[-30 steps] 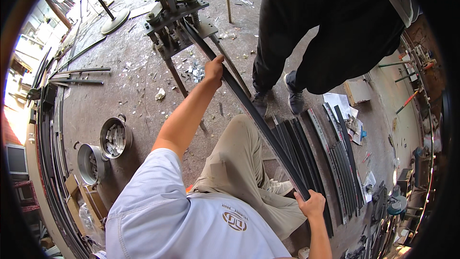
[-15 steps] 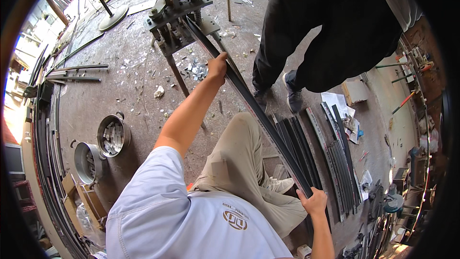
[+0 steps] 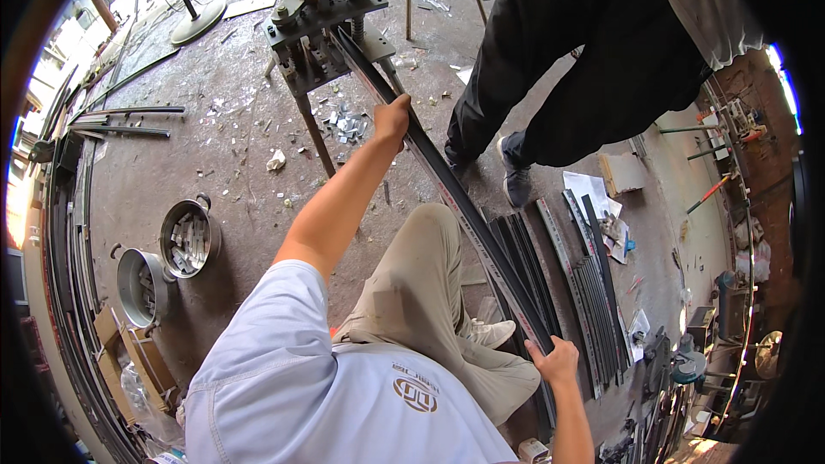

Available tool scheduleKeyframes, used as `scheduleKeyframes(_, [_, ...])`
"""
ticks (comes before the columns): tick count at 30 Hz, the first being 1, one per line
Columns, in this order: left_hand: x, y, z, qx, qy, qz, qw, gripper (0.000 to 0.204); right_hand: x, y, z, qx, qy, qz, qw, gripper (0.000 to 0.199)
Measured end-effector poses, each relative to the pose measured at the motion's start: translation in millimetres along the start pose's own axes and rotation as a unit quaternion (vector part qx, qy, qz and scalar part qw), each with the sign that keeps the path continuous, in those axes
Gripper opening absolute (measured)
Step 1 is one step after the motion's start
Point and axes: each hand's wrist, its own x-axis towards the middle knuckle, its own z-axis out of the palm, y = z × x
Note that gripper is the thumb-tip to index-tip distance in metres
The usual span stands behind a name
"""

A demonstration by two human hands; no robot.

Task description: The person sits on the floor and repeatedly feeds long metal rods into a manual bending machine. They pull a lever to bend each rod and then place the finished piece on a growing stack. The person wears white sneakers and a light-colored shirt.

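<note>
A long dark metal profile bar (image 3: 464,210) runs slantwise from a punch press (image 3: 322,34) at the top down to the lower right. Its far end sits in the press's opening, between the plates. My left hand (image 3: 393,118) is wrapped round the bar near the press, arm stretched forward. Toward the near end, my right hand (image 3: 557,359) grips the bar with the thumb on top. Printed film strips show along the bar's side. The very tip inside the press is hidden.
Two metal pots (image 3: 190,239) with small cut pieces stand at the left. More dark bars (image 3: 526,266) lie on the floor to the right, beside papers (image 3: 593,192). A person in dark trousers (image 3: 550,60) stands at the upper right. Metal scraps (image 3: 346,125) litter the floor under the press.
The view has shifted slightly. Both hands keep their hold on the bar, which stays in the press. The person in dark trousers has shifted their legs a little.
</note>
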Motion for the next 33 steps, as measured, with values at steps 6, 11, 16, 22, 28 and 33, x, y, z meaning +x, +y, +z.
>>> scheduleKeyframes(6, [-3,0,1,-0.006,0.002,0.014,1.0,0.048,0,15,12,-0.001,0.013,-0.004,1.0,0.085])
scheduleKeyframes(11, [-8,5,-1,0.032,0.024,0.018,0.999,0.052,1,13,11,0.005,0.017,-0.004,1.0,0.085])
scheduleKeyframes(16, [-15,12,2,0.066,0.03,0.025,0.997,0.059,2,12,15,-0.008,0.015,-0.006,1.0,0.084])
scheduleKeyframes(22, [-15,15,-5,0.076,-0.007,-0.023,0.997,0.065,-2,6,13,-0.004,0.046,-0.017,0.999,0.083])
scheduleKeyframes(28, [-18,15,-3,0.078,0.032,0.008,0.996,0.059,0,13,18,-0.032,0.019,-0.014,0.999,0.08])
scheduleKeyframes(33, [-3,0,-3,0.048,0.018,0.014,0.999,0.067,-4,10,29,-0.021,0.057,-0.03,0.998,0.074])
